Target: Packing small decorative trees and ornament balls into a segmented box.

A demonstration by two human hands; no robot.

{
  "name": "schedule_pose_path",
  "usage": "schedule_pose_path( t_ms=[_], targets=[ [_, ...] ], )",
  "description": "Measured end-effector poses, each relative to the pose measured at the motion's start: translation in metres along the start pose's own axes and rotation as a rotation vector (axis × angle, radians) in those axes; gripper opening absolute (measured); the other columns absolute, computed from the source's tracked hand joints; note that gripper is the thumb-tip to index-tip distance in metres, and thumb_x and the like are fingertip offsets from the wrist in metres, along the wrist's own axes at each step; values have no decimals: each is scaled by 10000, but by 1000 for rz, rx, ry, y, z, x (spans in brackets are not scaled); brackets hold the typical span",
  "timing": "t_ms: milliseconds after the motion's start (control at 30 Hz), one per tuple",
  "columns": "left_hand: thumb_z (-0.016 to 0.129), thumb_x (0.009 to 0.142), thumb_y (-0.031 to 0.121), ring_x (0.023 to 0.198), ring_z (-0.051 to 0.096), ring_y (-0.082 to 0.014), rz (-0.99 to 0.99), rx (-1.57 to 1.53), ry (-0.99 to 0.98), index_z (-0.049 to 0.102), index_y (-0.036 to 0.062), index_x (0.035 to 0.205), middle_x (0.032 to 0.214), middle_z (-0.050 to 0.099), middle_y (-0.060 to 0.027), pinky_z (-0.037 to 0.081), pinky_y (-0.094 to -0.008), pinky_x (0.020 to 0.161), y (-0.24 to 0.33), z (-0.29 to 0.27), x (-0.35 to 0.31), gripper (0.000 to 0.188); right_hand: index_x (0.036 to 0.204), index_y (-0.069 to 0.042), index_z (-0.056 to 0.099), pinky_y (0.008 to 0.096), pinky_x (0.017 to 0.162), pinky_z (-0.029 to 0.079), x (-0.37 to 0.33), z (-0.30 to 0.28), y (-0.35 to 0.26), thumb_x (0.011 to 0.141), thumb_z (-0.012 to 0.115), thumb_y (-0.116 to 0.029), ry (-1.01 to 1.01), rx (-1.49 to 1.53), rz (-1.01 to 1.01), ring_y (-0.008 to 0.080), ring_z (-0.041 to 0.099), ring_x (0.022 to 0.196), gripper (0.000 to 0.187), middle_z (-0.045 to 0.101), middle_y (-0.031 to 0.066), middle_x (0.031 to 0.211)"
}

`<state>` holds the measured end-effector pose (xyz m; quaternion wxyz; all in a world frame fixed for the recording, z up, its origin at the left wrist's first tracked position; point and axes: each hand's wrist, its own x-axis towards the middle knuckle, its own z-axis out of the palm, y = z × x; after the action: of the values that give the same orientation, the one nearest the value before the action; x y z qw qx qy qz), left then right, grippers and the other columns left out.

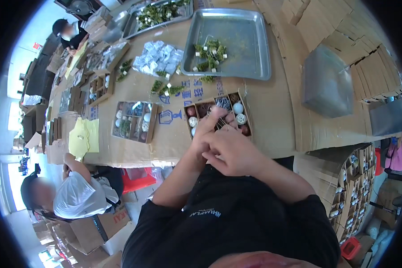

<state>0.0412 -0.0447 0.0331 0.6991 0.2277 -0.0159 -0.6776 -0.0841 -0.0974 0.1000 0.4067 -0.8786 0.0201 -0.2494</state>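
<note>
Both hands meet over a divided cardboard box on the table in front of me. My left hand has its fingers bent together above the middle compartments. Crossing it from the right, my right hand has curled fingers pressed against the left. Thin, dark strands show between the fingertips; what they belong to is hidden. Around the hands, the box holds a pale blue ball, a white patterned ball, reddish-brown balls and a frosted dark pinecone. The central compartments are covered by my hands.
To the left lies a filled box with a clear cover. Beyond are white packets, green sprigs and a metal tray holding more sprigs. A plastic bin stands right. A co-worker sits at left; another farther off.
</note>
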Motion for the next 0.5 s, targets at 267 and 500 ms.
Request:
schedule_pose_path(
  t_ms=[267,500],
  targets=[
    [574,965,-1,802,645,-244,143,105,363,502,61,1097,896,605,-118,589,-415,681,-5,-22,-12,162,1167,4,605,513,1042,425,-42,34,-4,801,712,-49,79,-258,-11,251,614,827,385,609,80,851],
    [633,838,-16,1011,577,-333,816,1903,380,391,-44,1366,1149,543,-190,488,-388,878,6,-22,-28,582,1165,-2,566,285,622,484,-21,22,13,955,663,-195,150,115,608,143,597,637,301,624,78,772]
  ],
)
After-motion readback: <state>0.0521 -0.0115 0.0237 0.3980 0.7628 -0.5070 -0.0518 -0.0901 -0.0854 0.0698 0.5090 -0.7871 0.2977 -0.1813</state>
